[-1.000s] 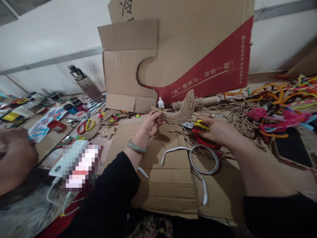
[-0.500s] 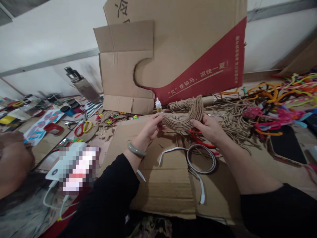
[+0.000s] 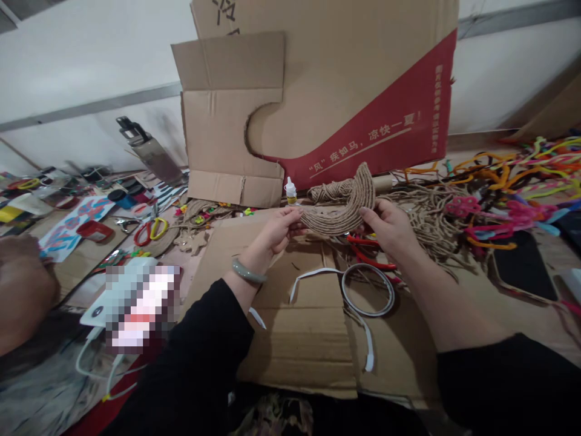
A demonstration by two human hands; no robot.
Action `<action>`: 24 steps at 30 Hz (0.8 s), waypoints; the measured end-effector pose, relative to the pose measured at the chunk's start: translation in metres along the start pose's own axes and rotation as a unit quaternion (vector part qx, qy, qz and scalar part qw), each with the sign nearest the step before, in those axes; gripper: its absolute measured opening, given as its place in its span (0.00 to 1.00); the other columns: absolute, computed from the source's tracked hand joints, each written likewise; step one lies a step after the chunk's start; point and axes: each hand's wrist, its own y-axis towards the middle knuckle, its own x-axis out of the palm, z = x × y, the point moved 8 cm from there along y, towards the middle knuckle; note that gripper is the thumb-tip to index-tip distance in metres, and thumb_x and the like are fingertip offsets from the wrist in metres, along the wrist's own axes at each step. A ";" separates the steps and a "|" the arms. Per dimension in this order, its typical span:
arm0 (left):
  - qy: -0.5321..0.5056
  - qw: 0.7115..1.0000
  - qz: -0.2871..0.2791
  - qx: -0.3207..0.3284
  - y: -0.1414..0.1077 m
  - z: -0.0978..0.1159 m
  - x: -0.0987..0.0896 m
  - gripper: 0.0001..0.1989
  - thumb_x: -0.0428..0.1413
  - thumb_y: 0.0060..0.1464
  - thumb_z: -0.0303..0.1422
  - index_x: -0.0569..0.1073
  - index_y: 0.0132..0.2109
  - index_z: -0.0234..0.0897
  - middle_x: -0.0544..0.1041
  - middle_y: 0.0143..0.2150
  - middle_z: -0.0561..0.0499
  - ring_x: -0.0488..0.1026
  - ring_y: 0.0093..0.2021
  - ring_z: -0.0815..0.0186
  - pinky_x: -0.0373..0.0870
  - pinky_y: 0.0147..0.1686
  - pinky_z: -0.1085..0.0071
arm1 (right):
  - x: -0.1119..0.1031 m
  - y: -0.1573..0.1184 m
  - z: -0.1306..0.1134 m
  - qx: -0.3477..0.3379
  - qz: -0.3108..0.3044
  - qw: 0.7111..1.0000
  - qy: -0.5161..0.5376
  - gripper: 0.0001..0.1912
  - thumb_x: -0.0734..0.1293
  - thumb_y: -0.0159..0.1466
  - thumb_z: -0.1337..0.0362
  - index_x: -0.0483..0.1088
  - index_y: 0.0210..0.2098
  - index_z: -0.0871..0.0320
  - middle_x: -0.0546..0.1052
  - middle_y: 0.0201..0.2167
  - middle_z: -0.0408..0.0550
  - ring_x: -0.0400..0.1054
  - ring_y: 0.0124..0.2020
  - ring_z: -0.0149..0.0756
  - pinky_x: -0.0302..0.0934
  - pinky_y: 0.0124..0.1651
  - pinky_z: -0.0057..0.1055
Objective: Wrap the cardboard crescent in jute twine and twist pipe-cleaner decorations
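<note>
Head view: left grip [image 3: 276,234] and right grip [image 3: 391,229] pinched a coarse, ridged rope crescent [image 3: 336,223] above creased cardboard [image 3: 299,336] on a surface [image 3: 182,259] near a white wall [image 3: 91,63].

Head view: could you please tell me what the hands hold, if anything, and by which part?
A curved rope piece: the left hand pinches its left end, and the right hand holds its outer edge on the right.

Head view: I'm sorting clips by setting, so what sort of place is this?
Probably a handicraft work area: the curved rope piece, red-and-yellow scissors and colourful strands suggest it.
</note>
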 end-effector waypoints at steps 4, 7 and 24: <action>-0.009 1.000 0.010 0.007 0.000 0.000 -0.001 0.03 0.57 0.52 0.27 0.70 0.31 0.32 0.75 0.25 0.52 0.72 0.22 0.73 0.71 0.26 0.76 | 0.010 0.000 0.002 0.026 -0.035 0.999 0.025 0.16 0.69 0.51 0.52 0.63 0.31 0.55 0.68 0.20 0.39 0.63 0.19 0.29 0.63 0.23 0.28; 0.006 1.000 -0.002 0.001 0.003 -0.004 -0.002 0.04 0.58 0.50 0.30 0.71 0.31 0.33 0.76 0.25 0.52 0.72 0.23 0.72 0.71 0.27 0.75 | 0.013 0.000 0.003 0.025 -0.046 0.998 0.018 0.17 0.69 0.51 0.51 0.63 0.29 0.56 0.69 0.20 0.39 0.63 0.19 0.28 0.63 0.24 0.29; 0.220 0.972 -0.080 -0.008 -0.009 -0.016 0.022 0.09 0.57 0.50 0.34 0.73 0.28 0.33 0.72 0.24 0.52 0.67 0.23 0.72 0.64 0.22 0.76 | 0.032 -0.010 0.002 0.065 -0.104 0.992 0.039 0.16 0.69 0.50 0.54 0.64 0.31 0.57 0.70 0.21 0.39 0.62 0.18 0.27 0.59 0.21 0.25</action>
